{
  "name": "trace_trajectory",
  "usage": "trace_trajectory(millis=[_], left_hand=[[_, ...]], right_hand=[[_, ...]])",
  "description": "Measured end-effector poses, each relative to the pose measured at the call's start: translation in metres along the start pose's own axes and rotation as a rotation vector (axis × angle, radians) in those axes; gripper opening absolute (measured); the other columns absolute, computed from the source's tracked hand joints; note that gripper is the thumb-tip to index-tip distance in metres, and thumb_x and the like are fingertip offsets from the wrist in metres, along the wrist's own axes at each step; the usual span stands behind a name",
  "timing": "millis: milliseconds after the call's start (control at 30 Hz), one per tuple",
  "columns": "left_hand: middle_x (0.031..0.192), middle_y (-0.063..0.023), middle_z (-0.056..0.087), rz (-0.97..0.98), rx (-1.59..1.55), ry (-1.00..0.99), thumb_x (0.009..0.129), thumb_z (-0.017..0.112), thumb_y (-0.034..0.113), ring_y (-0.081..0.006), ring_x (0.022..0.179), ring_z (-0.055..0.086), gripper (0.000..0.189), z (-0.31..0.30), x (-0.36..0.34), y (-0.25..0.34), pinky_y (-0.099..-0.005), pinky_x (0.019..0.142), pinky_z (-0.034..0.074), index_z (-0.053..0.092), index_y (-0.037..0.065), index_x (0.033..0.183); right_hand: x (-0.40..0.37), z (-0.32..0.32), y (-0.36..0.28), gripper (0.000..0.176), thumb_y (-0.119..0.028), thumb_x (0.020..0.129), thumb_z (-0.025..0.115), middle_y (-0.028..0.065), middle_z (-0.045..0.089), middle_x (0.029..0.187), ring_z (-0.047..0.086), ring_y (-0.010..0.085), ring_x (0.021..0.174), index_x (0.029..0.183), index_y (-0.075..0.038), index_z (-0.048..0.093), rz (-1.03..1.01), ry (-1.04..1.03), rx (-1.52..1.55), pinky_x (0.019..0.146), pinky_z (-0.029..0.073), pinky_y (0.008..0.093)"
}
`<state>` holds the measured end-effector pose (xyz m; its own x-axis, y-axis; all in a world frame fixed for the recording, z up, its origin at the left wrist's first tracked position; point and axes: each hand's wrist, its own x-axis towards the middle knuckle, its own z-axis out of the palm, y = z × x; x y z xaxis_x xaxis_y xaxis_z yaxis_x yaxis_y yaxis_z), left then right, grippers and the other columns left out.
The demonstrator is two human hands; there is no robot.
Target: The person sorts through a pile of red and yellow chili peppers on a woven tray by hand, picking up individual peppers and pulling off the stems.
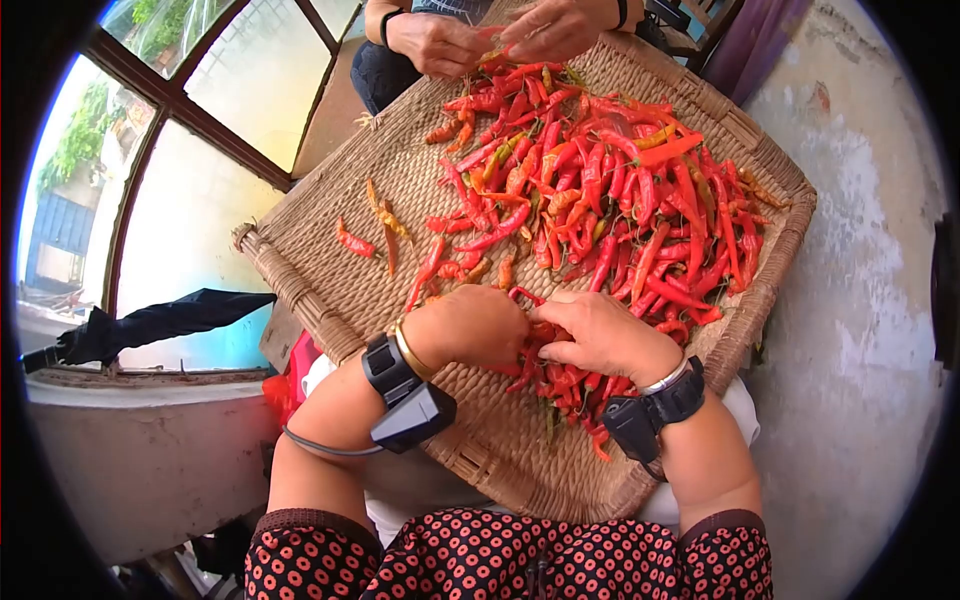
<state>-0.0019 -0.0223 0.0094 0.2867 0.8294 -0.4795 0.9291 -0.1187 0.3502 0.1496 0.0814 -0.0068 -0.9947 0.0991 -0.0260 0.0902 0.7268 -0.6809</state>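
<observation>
A large heap of red chili peppers [600, 190] lies on a woven tray [330, 200] in front of me. My left hand [470, 325] is curled closed at the heap's near edge, its fingertips hidden behind the knuckles; red chili shows right beside its fingers. Close to it on the right, my right hand [605, 335] has its thumb and fingers bent together around a red chili pepper [541, 331]. More chilies lie under both hands. Which chili the left fingers grip, if any, cannot be made out.
Across the tray, another person's hands [490, 38] handle chilies at the far edge. A few loose chilies [355, 240] lie left of the heap. A black folded umbrella [170, 322] sits by the window on the left. A bare wall [850, 300] stands close on the right.
</observation>
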Motion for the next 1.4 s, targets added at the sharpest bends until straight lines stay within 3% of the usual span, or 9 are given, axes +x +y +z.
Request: trace_trajectory(millis=[333,533,800,1067,1133,1200,1267,1333,1400], left_hand=[[0.067,-0.0145,0.059,-0.061,0.006,0.018,0.07,0.058,0.021,-0.0305,0.065,0.06,0.019,-0.005,-0.002,0.0,-0.0405,0.055,0.047,0.06,0.004,0.077],[0.067,-0.0106,0.057,0.071,-0.584,0.582,0.073,0.064,0.012,-0.0217,0.06,0.057,0.015,-0.006,-0.002,-0.015,-0.0325,0.056,0.045,0.057,0.002,0.083],[0.064,-0.0027,0.057,-0.02,-0.728,0.35,0.08,0.06,0.016,-0.0075,0.057,0.051,0.017,-0.022,-0.017,-0.03,-0.0234,0.052,0.043,0.059,0.0,0.086],[0.07,-0.0002,0.059,-0.33,-0.935,0.81,0.086,0.054,0.019,-0.0066,0.059,0.053,0.021,-0.029,-0.001,-0.071,-0.021,0.055,0.044,0.059,-0.001,0.087],[0.069,-0.0083,0.06,-0.221,0.062,1.543,0.08,0.059,0.015,-0.0235,0.064,0.059,0.019,-0.023,0.016,-0.079,-0.033,0.062,0.048,0.059,-0.002,0.088],[0.078,-0.0136,0.061,-0.323,0.235,1.498,0.075,0.061,0.015,-0.0315,0.073,0.059,0.019,-0.029,0.001,-0.058,-0.0362,0.07,0.047,0.06,0.0,0.087],[0.086,-0.0146,0.061,-0.216,-0.334,0.861,0.07,0.063,0.013,-0.0299,0.073,0.059,0.018,-0.025,-0.01,-0.045,-0.035,0.07,0.047,0.061,0.002,0.084],[0.085,-0.0139,0.06,-0.032,-0.252,0.477,0.067,0.062,0.013,-0.0289,0.072,0.058,0.014,-0.013,-0.008,-0.035,-0.0356,0.066,0.048,0.062,0.004,0.079],[0.081,-0.0127,0.058,-0.02,-0.121,0.429,0.067,0.062,0.013,-0.0284,0.071,0.058,0.016,0.002,0.0,-0.025,-0.0358,0.063,0.047,0.062,0.005,0.081]], right_hand=[[0.002,0.001,0.002,0.027,-0.018,0.071,0.061,0.0165,0.054,0.082,0.054,0.0334,0.08,0.091,-0.001,0.055,-0.005,0.041,0.019,0.069,0.043,0.0386],[0.007,-0.014,-0.007,0.022,-0.023,0.075,0.061,0.017,0.057,0.071,0.057,0.0316,0.07,0.084,-0.003,0.057,0.11,0.203,0.213,0.062,0.043,0.0386],[0.0,-0.024,0.001,0.015,-0.013,0.081,0.056,0.0033,0.055,0.061,0.052,0.008,0.054,0.084,0.001,0.057,0.35,0.314,0.661,0.05,0.042,0.0253],[0.0,-0.024,0.005,0.012,-0.01,0.083,0.054,0.001,0.052,0.058,0.05,0.0057,0.052,0.081,0.001,0.056,0.386,0.346,0.642,0.048,0.042,0.0223],[-0.001,-0.023,0.005,0.011,-0.01,0.082,0.054,0.0012,0.052,0.057,0.05,0.0053,0.052,0.081,0.001,0.056,0.384,0.363,0.627,0.048,0.042,0.0223],[-0.002,-0.027,0.003,0.011,-0.011,0.08,0.055,0.0059,0.056,0.059,0.055,0.0137,0.054,0.082,0.0,0.058,0.39,0.338,0.526,0.052,0.044,0.0268],[-0.003,-0.029,0.003,0.013,-0.013,0.079,0.056,0.0093,0.058,0.064,0.057,0.02,0.059,0.083,-0.001,0.059,0.31,0.26,0.368,0.057,0.045,0.0303],[-0.005,-0.025,0.006,0.014,-0.015,0.077,0.056,0.0128,0.06,0.068,0.059,0.0263,0.064,0.084,-0.003,0.06,0.232,0.175,0.213,0.061,0.047,0.0338],[-0.006,-0.015,0.011,0.018,-0.018,0.075,0.057,0.0166,0.06,0.078,0.058,0.0335,0.077,0.086,-0.004,0.06,0.124,0.012,0.053,0.069,0.046,0.0394]])
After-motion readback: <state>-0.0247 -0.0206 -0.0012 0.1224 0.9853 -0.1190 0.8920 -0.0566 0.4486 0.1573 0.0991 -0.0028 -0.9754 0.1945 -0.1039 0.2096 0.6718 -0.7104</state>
